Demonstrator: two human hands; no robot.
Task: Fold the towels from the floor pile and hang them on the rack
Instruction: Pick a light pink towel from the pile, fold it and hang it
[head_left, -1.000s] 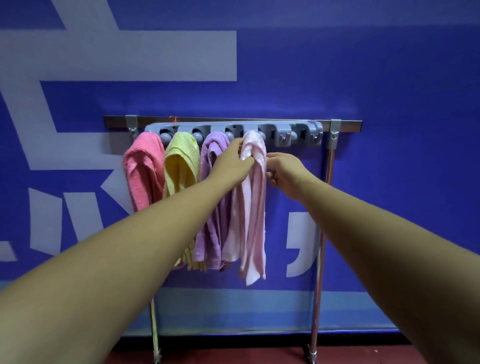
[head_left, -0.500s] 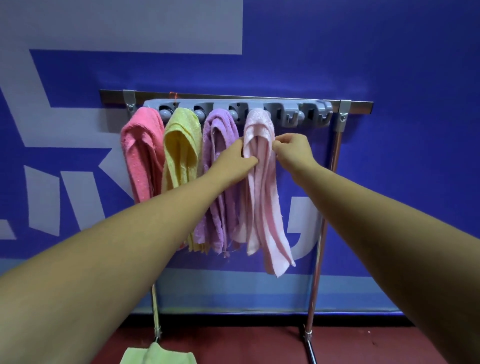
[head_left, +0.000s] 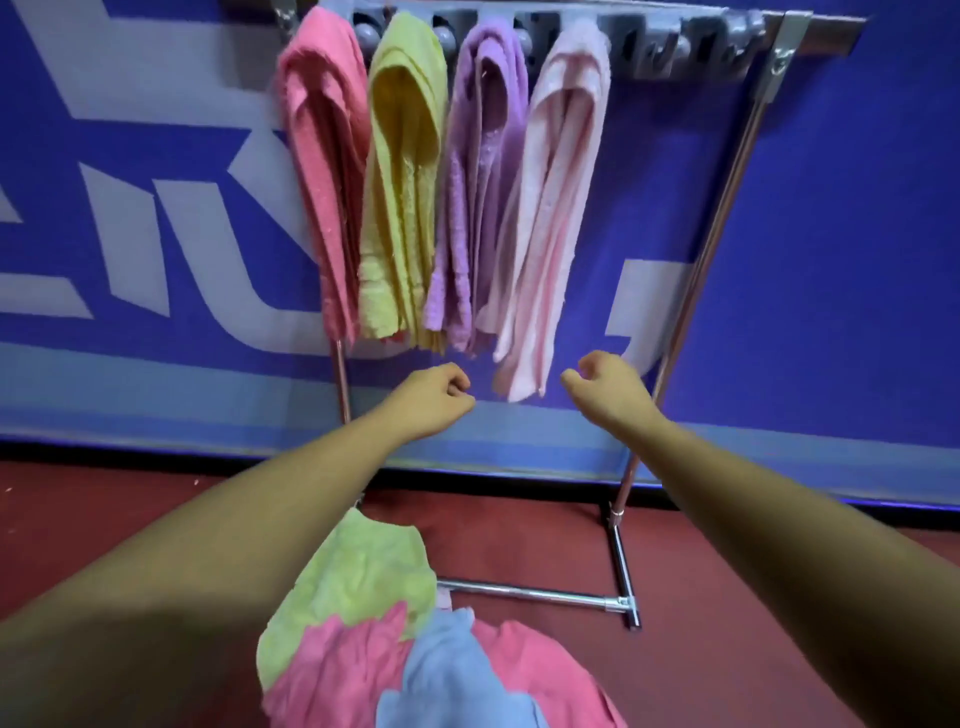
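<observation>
Several folded towels hang side by side from the grey hook strip (head_left: 654, 47) of the rack: coral pink (head_left: 324, 156), yellow (head_left: 402, 171), purple (head_left: 480, 171) and pale pink (head_left: 550, 208). My left hand (head_left: 434, 397) hovers just below and left of the pale pink towel's lower end, fingers curled shut, holding nothing. My right hand (head_left: 605, 389) is to that towel's right, fingers loosely curled, also empty. On the floor below lies the pile: a light green towel (head_left: 358, 577), a pink towel (head_left: 343, 675) and a blue towel (head_left: 452, 670).
The rack's chrome right post (head_left: 722, 218) and floor bar (head_left: 535, 595) stand on red carpet (head_left: 519, 540) against a blue wall with pale lettering (head_left: 852, 260). Two hooks at the right end of the strip are bare.
Both hands have let go of the pale pink towel, which now hangs on its hook, and dropped below it. The view has tilted down, bringing the floor pile into sight.
</observation>
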